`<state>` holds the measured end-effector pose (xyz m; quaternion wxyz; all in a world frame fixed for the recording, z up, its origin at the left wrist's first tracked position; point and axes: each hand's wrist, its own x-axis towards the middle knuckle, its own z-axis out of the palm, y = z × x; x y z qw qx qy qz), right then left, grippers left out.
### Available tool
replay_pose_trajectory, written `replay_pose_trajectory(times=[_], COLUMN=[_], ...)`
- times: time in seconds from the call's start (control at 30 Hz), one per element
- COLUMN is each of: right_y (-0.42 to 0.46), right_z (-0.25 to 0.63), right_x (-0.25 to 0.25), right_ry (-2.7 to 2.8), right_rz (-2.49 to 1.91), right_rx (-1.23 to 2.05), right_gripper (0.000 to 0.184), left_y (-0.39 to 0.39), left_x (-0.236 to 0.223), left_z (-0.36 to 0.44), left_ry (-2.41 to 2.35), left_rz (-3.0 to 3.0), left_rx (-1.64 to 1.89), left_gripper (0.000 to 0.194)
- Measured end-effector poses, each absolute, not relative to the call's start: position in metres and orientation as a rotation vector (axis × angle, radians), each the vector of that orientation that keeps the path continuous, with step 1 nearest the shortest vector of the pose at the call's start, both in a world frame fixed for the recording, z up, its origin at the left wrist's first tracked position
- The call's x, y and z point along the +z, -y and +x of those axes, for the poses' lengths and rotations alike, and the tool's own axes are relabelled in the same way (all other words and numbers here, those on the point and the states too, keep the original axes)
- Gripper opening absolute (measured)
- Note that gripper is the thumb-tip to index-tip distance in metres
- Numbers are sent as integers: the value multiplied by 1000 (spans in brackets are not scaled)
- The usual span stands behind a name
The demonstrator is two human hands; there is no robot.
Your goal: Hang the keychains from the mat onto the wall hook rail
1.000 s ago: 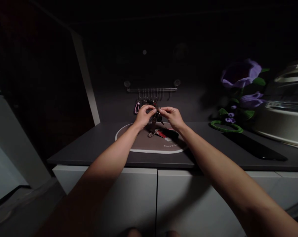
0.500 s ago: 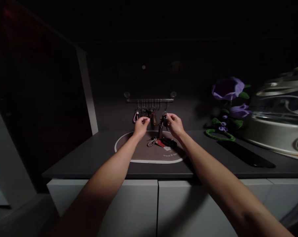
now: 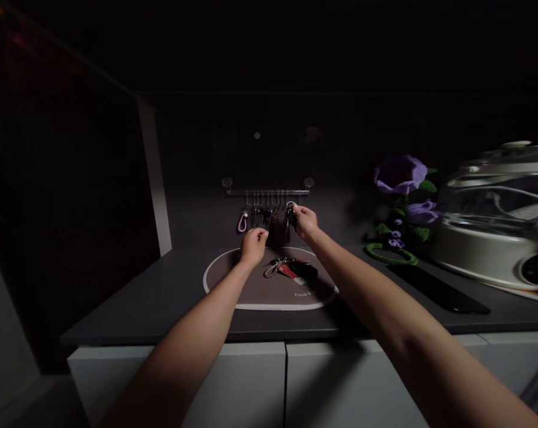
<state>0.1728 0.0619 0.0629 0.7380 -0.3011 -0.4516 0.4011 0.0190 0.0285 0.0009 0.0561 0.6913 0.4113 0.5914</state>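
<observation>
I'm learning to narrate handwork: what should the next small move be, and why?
Perhaps the right hand should lift slightly toward the clear horizontal hook rod: it pinches a dark bunch of keys whose round silver ring shows just below that rod. Whether the ring is already hooked, I cannot tell.

Dark key bunch (image 3: 290, 218), dangling midair, partly hidden

Home interior: cabinets (image 3: 251, 383), key rack (image 3: 269, 192), flowers (image 3: 400, 181)
</observation>
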Motion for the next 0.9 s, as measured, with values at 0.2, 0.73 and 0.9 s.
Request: replay_pose_trajectory(times=[0.2,0.73,0.9], right_y=[-81,-80,-80], right_z=[159,133,131], right_x=[73,81,83], right_ry=[913,756,721], right_rz=[-685,-708,-737], right_rx=[876,1027,1027], right_gripper=[20,19,20], left_y=[-31,-33,-32], left_x=[0,2,3], left_z=[19,16,16], left_ry=[-1274,-1309,-1317], left_rz=[2054,2024,2033], left_rx=[1812,1852,1846], left_gripper=[15,14,15])
